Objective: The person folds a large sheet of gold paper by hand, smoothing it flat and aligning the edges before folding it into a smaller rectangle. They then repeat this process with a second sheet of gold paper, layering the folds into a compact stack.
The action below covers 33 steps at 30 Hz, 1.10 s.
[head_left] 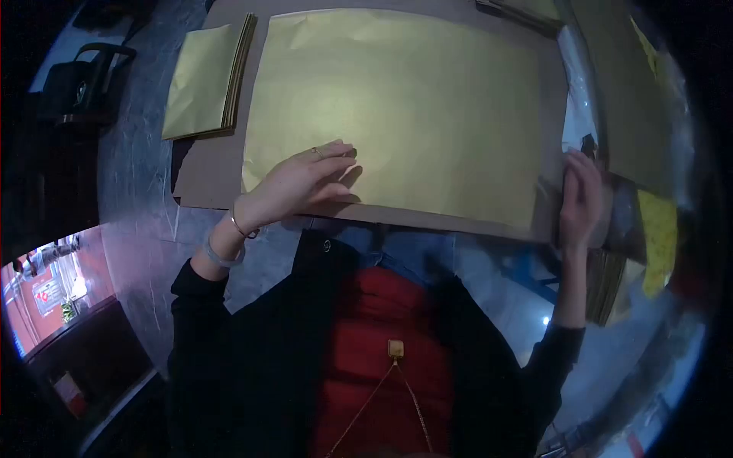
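A large sheet of gold paper (412,107) lies on a brown cardboard-like board (202,187) in front of me. My left hand (305,179) is over the sheet's near left part, fingers loosely stretched with their shadow on the paper. It wears a ring, and a bracelet and a bangle circle the wrist. At the board's right edge is my right hand (582,195), slightly curled, with nothing visible in it. Its fingertips are right at the lower end of a shiny clear plastic strip (578,88), beside a small dark patch.
A stack of folded gold paper (200,84) lies at the board's left. Another stack (527,14) sits at the far right. Yellow paper (657,237) hangs at right, near a brown bundle (607,286). A dark bag-like object (84,84) stands far left.
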### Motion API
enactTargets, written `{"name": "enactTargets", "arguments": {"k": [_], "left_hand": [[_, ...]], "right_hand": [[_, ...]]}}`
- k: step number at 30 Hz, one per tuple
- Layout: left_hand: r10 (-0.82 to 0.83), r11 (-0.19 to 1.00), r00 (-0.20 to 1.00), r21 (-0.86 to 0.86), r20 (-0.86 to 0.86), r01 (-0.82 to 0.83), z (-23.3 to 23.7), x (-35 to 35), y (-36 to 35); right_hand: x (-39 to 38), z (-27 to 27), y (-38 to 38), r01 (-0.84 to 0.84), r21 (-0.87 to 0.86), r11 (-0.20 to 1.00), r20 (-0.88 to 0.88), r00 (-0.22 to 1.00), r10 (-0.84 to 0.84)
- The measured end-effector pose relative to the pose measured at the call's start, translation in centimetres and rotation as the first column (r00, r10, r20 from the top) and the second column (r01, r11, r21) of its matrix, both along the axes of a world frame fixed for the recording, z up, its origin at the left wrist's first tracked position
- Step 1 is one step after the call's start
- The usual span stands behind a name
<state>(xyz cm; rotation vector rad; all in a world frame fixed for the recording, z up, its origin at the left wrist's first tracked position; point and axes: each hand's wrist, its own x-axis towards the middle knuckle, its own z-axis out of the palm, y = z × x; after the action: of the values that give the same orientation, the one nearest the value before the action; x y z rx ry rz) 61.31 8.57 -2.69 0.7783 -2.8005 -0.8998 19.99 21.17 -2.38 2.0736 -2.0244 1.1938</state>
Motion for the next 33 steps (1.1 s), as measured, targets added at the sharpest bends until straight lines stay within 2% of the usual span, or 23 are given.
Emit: {"name": "enactTargets", "arguments": {"k": [2, 3, 4, 5, 6, 8, 9, 11, 12, 15, 16, 17, 18, 20, 21, 22, 23, 25, 29, 32, 33], "left_hand": [[0.067, 0.992, 0.995, -0.104, -0.079, -0.075, -0.6, -0.4, 0.0], [0.082, 0.995, 0.997, -0.049, 0.012, -0.081, 0.4, -1.1, 0.0], [0.088, 0.989, 0.996, -0.124, 0.022, -0.084, -0.4, -1.2, -0.1], [0.095, 0.976, 0.995, -0.199, 0.033, -0.087, -1.6, -1.2, -0.4], [0.098, 0.972, 0.991, -0.223, 0.093, -0.075, -2.1, -1.9, -1.1], [0.165, 0.962, 0.986, -0.225, 0.015, -0.158, -3.3, -2.5, -2.5], [0.194, 0.941, 0.981, -0.287, 0.032, -0.177, -4.1, -2.6, -3.2], [0.253, 0.939, 0.967, -0.233, -0.029, -0.253, -4.0, -2.8, -4.4], [0.273, 0.924, 0.962, -0.273, -0.025, -0.269, -5.2, -2.6, -5.6], [0.329, 0.919, 0.944, -0.23, 0.003, -0.319, -4.3, -2.1, -7.9], [0.281, 0.943, 0.959, -0.195, 0.037, -0.269, -3.8, -1.8, -9.5], [0.23, 0.965, 0.97, -0.149, 0.072, -0.218, -4.3, -1.0, -10.9], [0.211, 0.932, 0.973, -0.282, -0.094, -0.229, -6.3, 0.1, -11.6], [0.14, 0.906, 0.965, -0.364, -0.221, -0.214, -6.8, 1.1, -13.4], [0.171, 0.953, 0.985, -0.257, 0.016, -0.161, -5.4, 1.2, -14.1], [0.18, 0.954, 0.983, -0.25, 0.029, -0.167, -5.9, 1.4, -14.3], [0.159, 0.928, 0.987, -0.337, -0.03, -0.16, -6.6, 1.6, -14.5], [0.154, 0.897, 0.98, -0.398, -0.125, -0.192, -6.8, 1.7, -14.1], [0.176, 0.924, 0.981, -0.33, -0.076, -0.192, -6.5, 1.6, -14.4], [0.183, 0.9, 0.976, -0.379, -0.119, -0.215, -6.8, 1.5, -14.5], [0.195, 0.916, 0.977, -0.339, -0.089, -0.214, -6.1, 1.6, -14.2]], "right_hand": [[1.2, -0.2, -2.0, -0.036, 0.013, 0.999, -0.062, 0.997, 0.037], [2.6, -0.3, -2.9, -0.062, 0.048, 0.997, -0.098, 0.993, 0.066], [4.0, -0.3, -3.7, -0.087, 0.082, 0.993, -0.132, 0.986, 0.097], [5.7, -0.4, -4.5, -0.104, 0.133, 0.986, -0.094, 0.989, 0.117], [6.5, -0.5, -5.3, -0.123, 0.123, 0.985, -0.094, 0.986, 0.135], [8.0, -1.8, -7.3, -0.089, 0.28, 0.956, -0.118, 0.985, 0.127], [8.1, -3.0, -8.1, -0.096, 0.262, 0.96, -0.182, 0.972, 0.147], [8.7, -3.8, -9.6, -0.113, 0.26, 0.959, -0.212, 0.962, 0.171], [8.9, -4.0, -10.2, -0.112, 0.268, 0.957, -0.24, 0.954, 0.179], [8.4, -4.8, -12.1, -0.134, 0.318, 0.938, -0.283, 0.931, 0.229], [7.9, -5.6, -12.7, -0.107, 0.318, 0.942, -0.381, 0.896, 0.23], [7.3, -6.4, -12.8, -0.121, 0.348, 0.929, -0.365, 0.896, 0.254], [6.7, -6.9, -13.4, -0.107, 0.366, 0.925, -0.381, 0.889, 0.254], [5.7, -7.5, -13.5, -0.138, 0.311, 0.94, -0.347, 0.904, 0.248], [5.2, -8.0, -13.5, -0.153, 0.327, 0.932, -0.33, 0.906, 0.265], [4.8, -8.2, -13.6, -0.133, 0.331, 0.934, -0.337, 0.908, 0.249], [4.4, -8.6, -13.5, -0.111, 0.331, 0.937, -0.347, 0.909, 0.23], [4.8, -8.2, -13.1, -0.1, 0.328, 0.939, -0.336, 0.917, 0.215], [4.2, -8.3, -13.4, -0.12, 0.305, 0.945, -0.325, 0.919, 0.222], [4.9, -7.6, -13.1, -0.118, 0.295, 0.948, -0.312, 0.926, 0.212], [5.1, -7.4, -13.1, -0.111, 0.302, 0.947, -0.305, 0.93, 0.206]]}}
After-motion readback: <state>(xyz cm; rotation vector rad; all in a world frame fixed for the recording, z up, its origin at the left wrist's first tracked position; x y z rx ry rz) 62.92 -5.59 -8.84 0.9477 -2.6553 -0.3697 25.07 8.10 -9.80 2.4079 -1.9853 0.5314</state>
